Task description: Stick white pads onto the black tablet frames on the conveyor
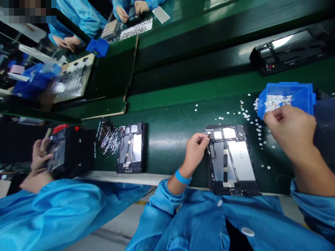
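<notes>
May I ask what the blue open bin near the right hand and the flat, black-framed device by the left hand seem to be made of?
The blue open bin: probably smooth plastic, judging by its uniform colour and faint sheen.
The flat, black-framed device: its dark frame looks dull, perhaps plastic or coated metal; its silvery panel seems satin metal or foil, from its even brightness.

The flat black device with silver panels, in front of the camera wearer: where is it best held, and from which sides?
Probably by the long outer edges, one hand from each side. The device lies flat, its silver panels facing up, so the straight edges let fingers avoid them. The left hand is at its upper left corner.
</notes>
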Tool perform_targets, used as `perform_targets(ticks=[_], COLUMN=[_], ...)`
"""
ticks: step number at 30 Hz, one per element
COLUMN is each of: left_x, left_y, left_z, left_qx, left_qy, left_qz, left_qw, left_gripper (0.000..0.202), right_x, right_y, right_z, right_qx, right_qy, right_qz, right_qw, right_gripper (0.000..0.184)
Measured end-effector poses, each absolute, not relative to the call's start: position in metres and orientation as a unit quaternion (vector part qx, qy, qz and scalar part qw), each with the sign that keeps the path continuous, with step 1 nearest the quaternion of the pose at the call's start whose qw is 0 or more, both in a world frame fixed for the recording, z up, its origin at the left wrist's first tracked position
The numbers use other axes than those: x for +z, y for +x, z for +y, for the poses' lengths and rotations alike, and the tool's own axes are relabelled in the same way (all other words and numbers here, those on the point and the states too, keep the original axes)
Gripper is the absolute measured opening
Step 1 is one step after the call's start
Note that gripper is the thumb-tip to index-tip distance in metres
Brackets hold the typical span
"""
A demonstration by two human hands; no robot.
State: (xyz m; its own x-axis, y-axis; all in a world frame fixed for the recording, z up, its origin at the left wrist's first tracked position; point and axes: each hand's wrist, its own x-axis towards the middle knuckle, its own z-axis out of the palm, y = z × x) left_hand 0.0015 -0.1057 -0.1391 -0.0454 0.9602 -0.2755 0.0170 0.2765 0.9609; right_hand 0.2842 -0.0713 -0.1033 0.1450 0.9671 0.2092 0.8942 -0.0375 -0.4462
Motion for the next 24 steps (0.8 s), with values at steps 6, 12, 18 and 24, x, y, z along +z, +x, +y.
perform_targets(ticks=[6,12,18,24], left_x=[-0.137,-0.135,-0.134,-0.138], left_y=[0.007,0.009,0.012,0.008], left_z=[-0.108,-0.116,-0.119,-0.113], left_qx=[0.436,0.42,0.422,0.432], left_qy=[0.412,0.484,0.514,0.438], left_qz=[0.593,0.624,0.625,0.619], left_qw=[0.537,0.447,0.409,0.488], left_gripper=[0.012,0.007,0.003,0.008], right_x=[-0.122,-0.133,-0.132,-0.105], right_y=[0.196,0.169,0.161,0.248], right_z=[-0.101,-0.098,-0.093,-0.07], right_qx=[0.208,0.205,0.245,0.176], right_qy=[-0.549,-0.55,-0.58,-0.679], right_qz=[-0.76,-0.759,-0.73,-0.649], right_qw=[0.278,0.281,0.267,0.295], right_gripper=[0.016,0.019,0.013,0.018])
